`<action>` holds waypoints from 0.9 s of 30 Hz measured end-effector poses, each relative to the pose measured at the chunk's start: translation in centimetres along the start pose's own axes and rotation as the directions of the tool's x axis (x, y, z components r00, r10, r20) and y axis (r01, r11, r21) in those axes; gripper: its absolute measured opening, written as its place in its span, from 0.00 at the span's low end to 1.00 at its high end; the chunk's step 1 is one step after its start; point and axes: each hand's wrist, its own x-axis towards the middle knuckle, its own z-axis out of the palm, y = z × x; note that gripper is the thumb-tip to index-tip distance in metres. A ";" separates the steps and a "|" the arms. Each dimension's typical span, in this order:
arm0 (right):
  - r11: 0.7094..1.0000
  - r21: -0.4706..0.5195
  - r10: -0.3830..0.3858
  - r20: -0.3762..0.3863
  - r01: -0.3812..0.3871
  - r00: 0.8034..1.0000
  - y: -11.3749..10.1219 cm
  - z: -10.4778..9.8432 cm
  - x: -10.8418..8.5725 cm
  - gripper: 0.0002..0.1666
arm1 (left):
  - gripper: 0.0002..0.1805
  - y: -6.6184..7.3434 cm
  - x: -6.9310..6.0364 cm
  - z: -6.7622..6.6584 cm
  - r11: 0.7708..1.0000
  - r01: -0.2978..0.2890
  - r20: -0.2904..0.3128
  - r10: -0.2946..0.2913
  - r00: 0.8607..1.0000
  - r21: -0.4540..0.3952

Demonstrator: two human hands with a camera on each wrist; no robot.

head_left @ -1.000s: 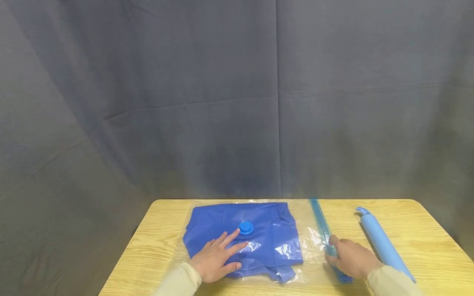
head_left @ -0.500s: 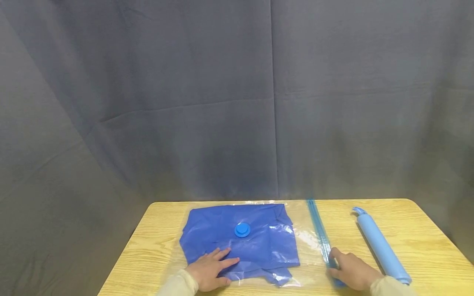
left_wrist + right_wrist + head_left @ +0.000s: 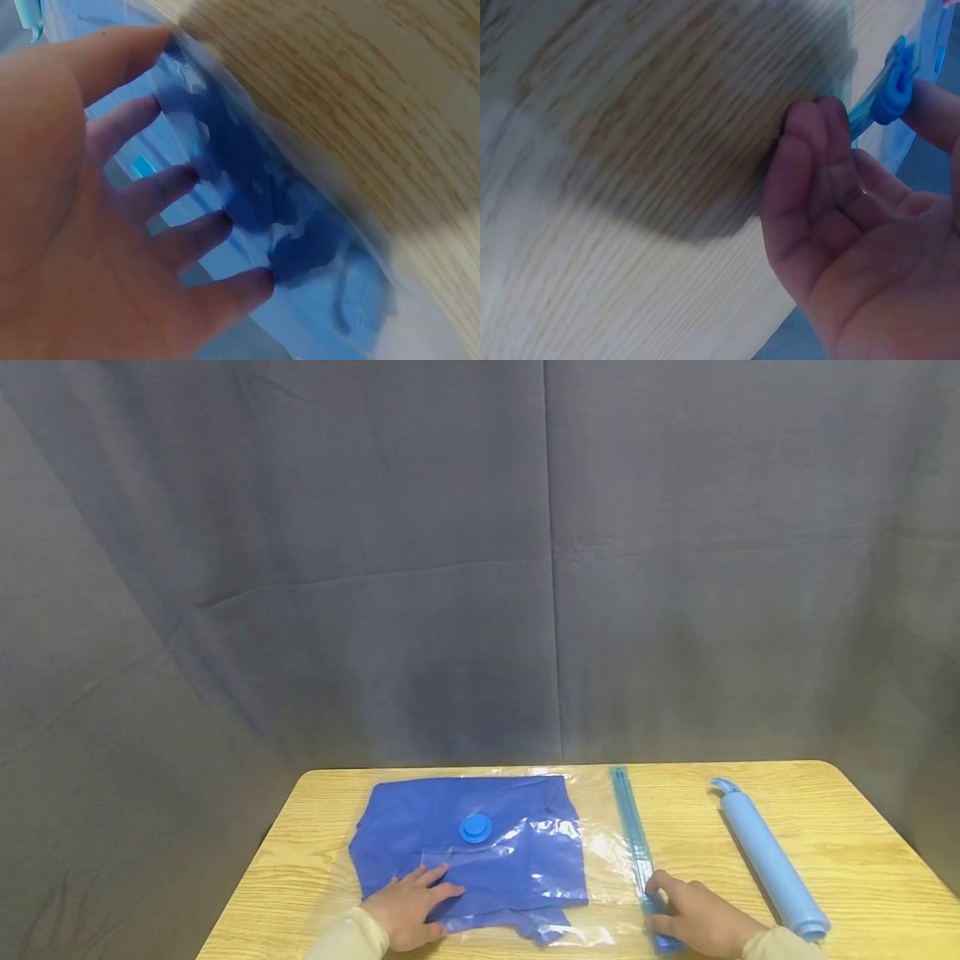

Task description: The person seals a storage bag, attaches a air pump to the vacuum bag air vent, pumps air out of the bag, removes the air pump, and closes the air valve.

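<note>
A clear vacuum storage bag (image 3: 600, 831) lies flat on the table with a folded blue cloth (image 3: 420, 818) inside. On its upper face sits a round blue valve (image 3: 476, 828). My left hand (image 3: 408, 912) rests on the bag's front left part, fingers spread; in the left wrist view they touch the film over the cloth. At the bag's right end runs a teal zip strip (image 3: 630, 818), and my right hand (image 3: 697, 917) pinches its front end. The right wrist view shows a blue zip slider (image 3: 894, 94) against the thumb, with the other fingers curled below it.
A light blue hand pump (image 3: 768, 860) lies at a slant on the wooden table (image 3: 855, 827), right of the bag and beyond my right hand. A grey curtain (image 3: 420, 568) hangs behind the table's back edge.
The bag has slid left on the table, and my right hand has moved left with the zip strip. My left hand has come away from beside the valve toward the bag's front left.
</note>
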 end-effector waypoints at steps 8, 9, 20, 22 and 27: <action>0.997 0.073 0.039 -0.015 -0.038 0.999 0.2 0.1 -0.3 0.23 | 0.24 2.2 1.7 0.6 0.995 0.019 -0.056 -0.014 0.998 0.099; 0.993 0.104 0.049 -0.012 -0.047 0.999 0.3 0.1 -0.4 0.23 | 0.24 2.7 1.9 0.8 0.992 0.004 -0.080 0.006 0.997 0.124; 0.880 0.453 0.143 0.037 -0.144 0.989 -0.3 -0.2 -1.3 0.30 | 0.18 8.9 4.4 2.2 0.922 -0.279 -0.285 0.353 0.891 0.268; 0.856 0.491 0.169 0.032 -0.163 0.985 -0.5 -0.3 -1.4 0.31 | 0.17 10.2 5.0 2.5 0.894 -0.318 -0.327 0.417 0.848 0.317; 0.821 0.542 0.214 -0.002 -0.179 0.977 -0.8 -0.4 -1.6 0.32 | 0.16 13.4 6.6 3.0 0.801 -0.332 -0.439 0.562 0.701 0.498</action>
